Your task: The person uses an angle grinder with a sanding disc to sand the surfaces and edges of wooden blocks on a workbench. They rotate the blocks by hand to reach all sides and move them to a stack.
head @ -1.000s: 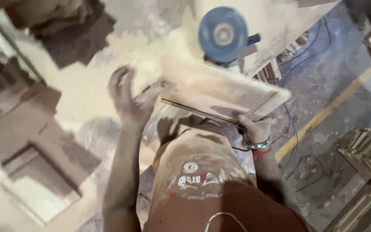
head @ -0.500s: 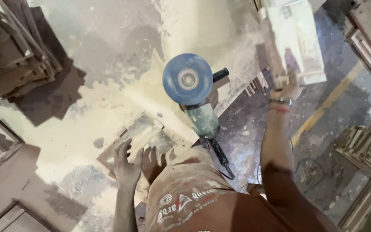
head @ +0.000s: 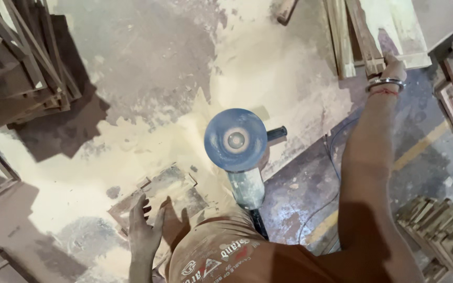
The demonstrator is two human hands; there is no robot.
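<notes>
Wooden panel [head: 394, 26] now set down farther away, right hand [head: 392, 68] fingers clasping edge; left hand [head: 143, 230] spread, empty.

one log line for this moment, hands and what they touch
left hand: open, flat on wooden frame piece | right hand: on wooden panel, grip unclear | angle grinder: on floor, untouched

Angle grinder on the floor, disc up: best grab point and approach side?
Grip the grey-green body of the angle grinder, coming from the person's near side. The body points toward the person, away from the blue disc. The black side handle sticks out right, a possible second hold.
</notes>
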